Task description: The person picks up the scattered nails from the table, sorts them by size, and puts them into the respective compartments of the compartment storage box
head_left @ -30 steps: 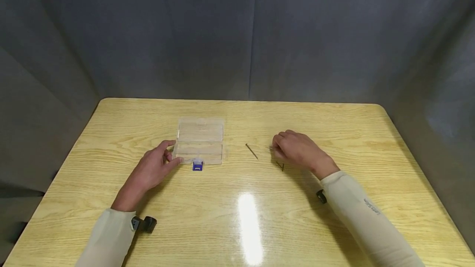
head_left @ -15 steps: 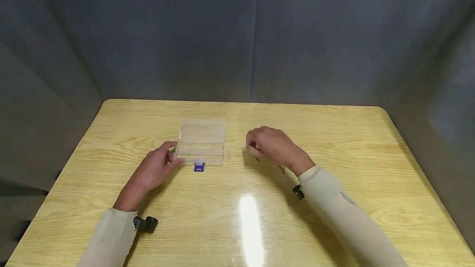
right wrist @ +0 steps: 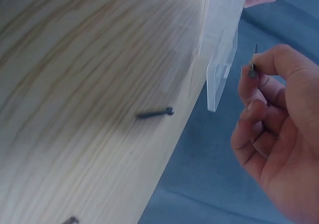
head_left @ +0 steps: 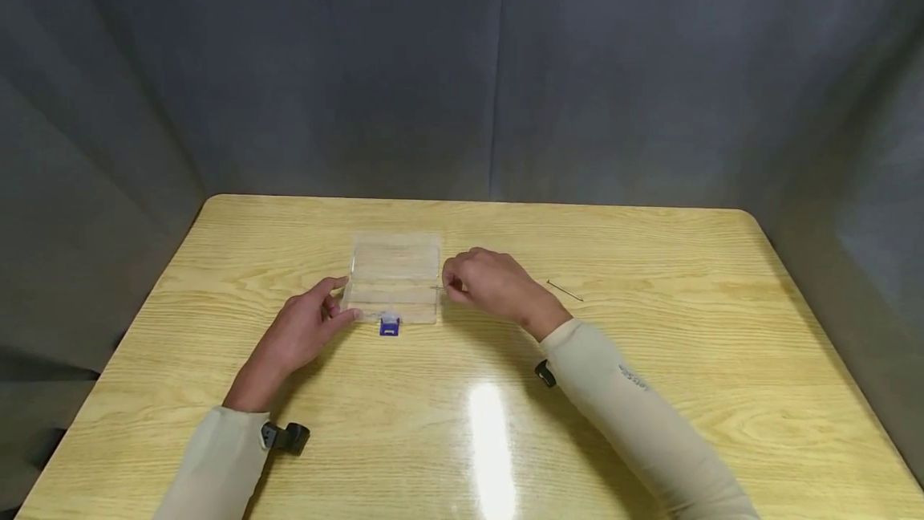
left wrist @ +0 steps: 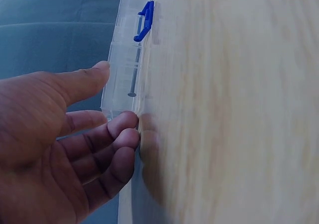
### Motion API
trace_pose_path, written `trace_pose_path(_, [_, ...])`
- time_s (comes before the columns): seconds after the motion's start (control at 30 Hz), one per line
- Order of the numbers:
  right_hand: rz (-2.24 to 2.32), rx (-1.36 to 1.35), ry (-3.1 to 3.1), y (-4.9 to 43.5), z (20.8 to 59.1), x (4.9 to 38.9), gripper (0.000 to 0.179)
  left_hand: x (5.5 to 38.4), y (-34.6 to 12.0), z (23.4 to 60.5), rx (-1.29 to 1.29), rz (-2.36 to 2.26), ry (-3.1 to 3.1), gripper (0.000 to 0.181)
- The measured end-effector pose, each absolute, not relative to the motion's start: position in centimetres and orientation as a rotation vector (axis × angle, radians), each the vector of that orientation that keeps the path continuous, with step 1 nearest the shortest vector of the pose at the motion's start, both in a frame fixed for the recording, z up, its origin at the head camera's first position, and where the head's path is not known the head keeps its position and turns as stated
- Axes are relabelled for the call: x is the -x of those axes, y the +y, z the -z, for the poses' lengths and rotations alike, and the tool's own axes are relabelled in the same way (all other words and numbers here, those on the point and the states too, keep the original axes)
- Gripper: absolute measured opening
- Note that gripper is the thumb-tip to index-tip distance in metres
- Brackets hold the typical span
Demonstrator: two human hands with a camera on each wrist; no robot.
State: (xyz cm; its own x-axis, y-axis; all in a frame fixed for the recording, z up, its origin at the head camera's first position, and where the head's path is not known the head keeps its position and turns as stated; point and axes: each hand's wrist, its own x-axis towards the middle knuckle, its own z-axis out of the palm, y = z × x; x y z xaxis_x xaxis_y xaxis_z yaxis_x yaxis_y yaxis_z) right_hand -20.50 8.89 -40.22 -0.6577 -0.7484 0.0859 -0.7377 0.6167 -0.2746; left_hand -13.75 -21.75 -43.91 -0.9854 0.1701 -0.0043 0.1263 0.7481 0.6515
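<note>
A clear plastic box with a blue latch lies on the table, its lid folded back. My left hand grips its left end, thumb at the front corner and index finger toward the back. Through the clear wall, the left wrist view shows a nail in the box. My right hand is at the box's right end. Between its thumb and index finger it pinches a nail, the tip pointing toward the box.
One nail lies on the wooden table to the right. In the right wrist view a nail lies on the tabletop, with part of another at the bottom edge. A grey curtain hangs behind.
My right hand has moved left from the loose nails to the box's right end, carrying a nail. A nail at the right is uncovered. The left hand stays on the box.
</note>
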Motion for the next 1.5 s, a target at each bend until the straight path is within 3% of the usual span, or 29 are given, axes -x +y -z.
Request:
trace_pose_path(0.7, [0.376, 1.307, 2.775, 3.9, 39.7, 20.7, 0.021, 13.9, -21.6, 43.8, -0.24, -1.082, 2.86, 0.055])
trace_pose_path(1.0, [0.354, 1.316, 2.743, 1.9, 40.1, 20.6, 0.011, 14.0, -21.7, 44.0, -0.247, -1.089, 2.857, 0.053])
trace_pose_path(1.5, [0.301, 1.331, 2.78, -0.2, 40.1, 20.3, 0.01, 14.0, -22.0, 44.0, -0.231, -1.085, 2.848, 0.054])
